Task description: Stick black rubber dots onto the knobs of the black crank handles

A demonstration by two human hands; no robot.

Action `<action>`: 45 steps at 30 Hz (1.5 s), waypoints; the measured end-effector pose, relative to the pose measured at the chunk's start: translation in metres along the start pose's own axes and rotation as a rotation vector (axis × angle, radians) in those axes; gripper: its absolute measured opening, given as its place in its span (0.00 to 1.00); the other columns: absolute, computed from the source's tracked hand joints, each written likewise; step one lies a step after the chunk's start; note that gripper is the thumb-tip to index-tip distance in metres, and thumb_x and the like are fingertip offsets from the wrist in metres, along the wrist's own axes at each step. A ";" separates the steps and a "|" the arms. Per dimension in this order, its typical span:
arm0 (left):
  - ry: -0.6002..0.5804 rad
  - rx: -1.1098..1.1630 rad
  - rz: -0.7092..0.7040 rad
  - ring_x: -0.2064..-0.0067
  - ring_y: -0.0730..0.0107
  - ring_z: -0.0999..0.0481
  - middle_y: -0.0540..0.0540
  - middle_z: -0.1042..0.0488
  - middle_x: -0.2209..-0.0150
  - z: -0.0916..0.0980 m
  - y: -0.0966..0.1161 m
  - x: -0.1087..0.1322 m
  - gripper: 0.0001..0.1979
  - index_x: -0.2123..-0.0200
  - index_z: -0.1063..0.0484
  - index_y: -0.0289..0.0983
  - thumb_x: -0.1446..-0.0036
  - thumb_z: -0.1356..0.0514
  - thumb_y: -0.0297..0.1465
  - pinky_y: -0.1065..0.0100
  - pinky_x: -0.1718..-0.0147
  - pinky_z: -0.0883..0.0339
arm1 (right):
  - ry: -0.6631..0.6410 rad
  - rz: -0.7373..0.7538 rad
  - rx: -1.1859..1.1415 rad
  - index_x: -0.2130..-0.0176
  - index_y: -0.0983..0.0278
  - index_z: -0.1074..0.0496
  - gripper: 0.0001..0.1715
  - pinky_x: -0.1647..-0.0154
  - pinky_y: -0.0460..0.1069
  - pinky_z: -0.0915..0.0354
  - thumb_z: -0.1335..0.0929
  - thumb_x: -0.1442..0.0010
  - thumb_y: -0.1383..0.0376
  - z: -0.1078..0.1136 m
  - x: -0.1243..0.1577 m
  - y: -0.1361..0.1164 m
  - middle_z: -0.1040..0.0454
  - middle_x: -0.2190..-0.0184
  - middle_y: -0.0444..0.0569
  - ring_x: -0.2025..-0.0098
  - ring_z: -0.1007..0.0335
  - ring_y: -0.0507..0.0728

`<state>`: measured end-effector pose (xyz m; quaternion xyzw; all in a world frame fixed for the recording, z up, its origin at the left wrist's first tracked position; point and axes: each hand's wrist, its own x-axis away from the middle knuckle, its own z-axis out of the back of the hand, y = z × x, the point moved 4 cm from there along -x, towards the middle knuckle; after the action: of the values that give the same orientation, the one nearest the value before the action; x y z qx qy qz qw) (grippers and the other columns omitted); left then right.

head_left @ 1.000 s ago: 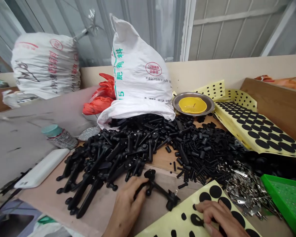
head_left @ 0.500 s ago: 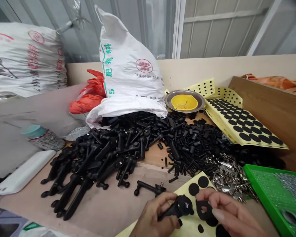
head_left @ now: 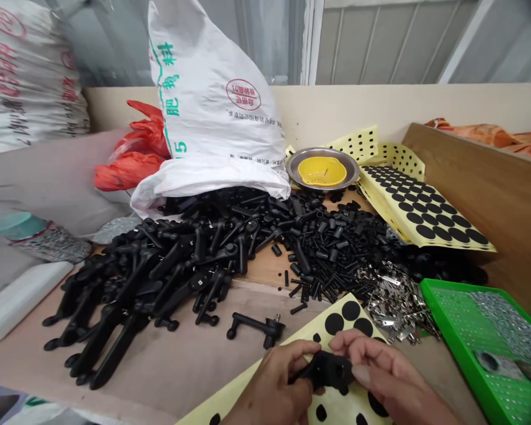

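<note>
My left hand [head_left: 272, 383] is closed around a black plastic part [head_left: 307, 373] with a rounded end, low in the view. A black round pad [head_left: 338, 370] with a hole in it lies against that end, and my right hand [head_left: 380, 372] pinches its edge between thumb and fingers. Just beneath both hands is a yellow backing sheet [head_left: 223, 396] with black round stickers on it. A single black crank-shaped part [head_left: 254, 323] with a short metal pin rests on the table beyond my left hand.
A heap of black handle parts [head_left: 159, 277] covers the left and middle. Small black pieces [head_left: 327, 248], metal clips [head_left: 393, 304] and a green tray [head_left: 482, 348] lie to the right. Behind stand a white sack [head_left: 216, 112], a metal bowl [head_left: 294, 169] and stacked sticker sheets [head_left: 425, 206].
My right hand has moved left, bringing the round pad from beside the black part onto its rounded end. The camera view has shifted slightly right and down.
</note>
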<state>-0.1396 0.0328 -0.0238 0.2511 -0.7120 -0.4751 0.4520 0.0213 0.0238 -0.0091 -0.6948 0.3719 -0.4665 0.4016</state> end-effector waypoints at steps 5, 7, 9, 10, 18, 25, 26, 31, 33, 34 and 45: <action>0.092 0.005 0.006 0.83 0.82 0.38 0.53 0.29 0.74 0.002 -0.005 0.001 0.23 0.55 0.30 0.34 0.59 0.46 0.26 0.78 0.85 0.40 | -0.027 -0.018 -0.001 0.72 0.62 0.30 0.07 0.59 0.50 0.37 0.32 0.48 0.60 -0.002 -0.001 0.003 0.33 0.57 0.49 0.58 0.34 0.57; 0.106 -0.011 0.013 0.83 0.82 0.38 0.52 0.29 0.74 0.001 -0.006 0.001 0.23 0.55 0.31 0.33 0.59 0.47 0.26 0.77 0.85 0.39 | -0.034 -0.021 0.016 0.71 0.62 0.29 0.07 0.59 0.49 0.38 0.31 0.48 0.60 -0.003 -0.002 0.002 0.32 0.58 0.49 0.59 0.34 0.57; 0.098 -0.049 0.004 0.83 0.81 0.38 0.52 0.29 0.74 0.001 -0.005 0.001 0.23 0.55 0.30 0.33 0.59 0.47 0.26 0.76 0.84 0.38 | -0.023 -0.039 0.026 0.71 0.63 0.29 0.07 0.61 0.49 0.38 0.31 0.49 0.61 -0.004 -0.002 0.002 0.33 0.59 0.49 0.61 0.35 0.56; 0.094 -0.070 -0.001 0.82 0.80 0.38 0.52 0.30 0.75 0.001 -0.004 0.001 0.23 0.55 0.30 0.33 0.59 0.47 0.25 0.76 0.84 0.38 | -0.013 -0.051 0.025 0.71 0.63 0.29 0.06 0.61 0.49 0.39 0.31 0.49 0.62 -0.005 -0.002 0.001 0.33 0.59 0.49 0.61 0.36 0.56; 0.123 -0.210 -0.013 0.79 0.76 0.34 0.52 0.30 0.75 0.003 -0.004 0.006 0.23 0.54 0.29 0.37 0.56 0.48 0.25 0.74 0.81 0.38 | -0.016 -0.089 -0.018 0.71 0.63 0.28 0.06 0.64 0.47 0.41 0.30 0.50 0.62 -0.007 -0.002 0.004 0.33 0.62 0.47 0.64 0.38 0.54; 0.151 -0.248 -0.028 0.76 0.72 0.30 0.50 0.25 0.72 0.003 -0.009 0.007 0.24 0.53 0.29 0.37 0.55 0.48 0.25 0.72 0.77 0.36 | -0.029 -0.044 0.023 0.75 0.63 0.31 0.08 0.64 0.47 0.42 0.30 0.51 0.61 -0.008 -0.005 0.002 0.34 0.63 0.46 0.64 0.38 0.55; 0.158 -0.253 -0.034 0.76 0.71 0.29 0.49 0.25 0.71 0.003 -0.009 0.007 0.23 0.52 0.29 0.37 0.55 0.48 0.25 0.71 0.77 0.36 | -0.030 -0.031 0.026 0.77 0.63 0.32 0.09 0.63 0.47 0.42 0.30 0.51 0.61 -0.008 -0.005 0.000 0.33 0.64 0.46 0.63 0.38 0.55; 0.140 -0.242 -0.019 0.77 0.73 0.31 0.51 0.26 0.73 0.003 -0.006 0.010 0.21 0.53 0.29 0.38 0.52 0.47 0.27 0.73 0.79 0.38 | -0.015 -0.040 0.057 0.76 0.62 0.32 0.09 0.64 0.47 0.42 0.30 0.51 0.60 -0.009 -0.005 -0.001 0.34 0.63 0.47 0.62 0.39 0.55; 0.140 -0.226 -0.034 0.77 0.74 0.32 0.51 0.27 0.72 0.003 -0.003 0.012 0.19 0.53 0.29 0.38 0.50 0.45 0.31 0.74 0.79 0.38 | -0.023 -0.026 0.064 0.76 0.62 0.33 0.11 0.64 0.47 0.42 0.30 0.51 0.59 -0.009 -0.006 -0.001 0.34 0.63 0.47 0.62 0.39 0.55; 0.145 -0.221 -0.047 0.77 0.74 0.32 0.51 0.27 0.71 0.003 -0.001 0.012 0.18 0.53 0.29 0.38 0.48 0.45 0.33 0.74 0.79 0.39 | -0.024 -0.014 0.070 0.77 0.62 0.33 0.11 0.63 0.47 0.42 0.30 0.51 0.59 -0.009 -0.006 -0.001 0.34 0.63 0.47 0.62 0.39 0.55; 0.139 -0.163 -0.070 0.74 0.73 0.33 0.50 0.26 0.67 0.005 0.001 0.016 0.17 0.54 0.28 0.39 0.47 0.46 0.30 0.73 0.75 0.38 | 0.024 -0.024 0.151 0.76 0.62 0.32 0.10 0.63 0.47 0.41 0.31 0.50 0.59 -0.012 -0.006 -0.006 0.33 0.64 0.47 0.62 0.38 0.56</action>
<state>-0.1509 0.0230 -0.0167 0.2704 -0.6288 -0.5283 0.5023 0.0090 0.0292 -0.0031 -0.6612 0.3322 -0.5064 0.4427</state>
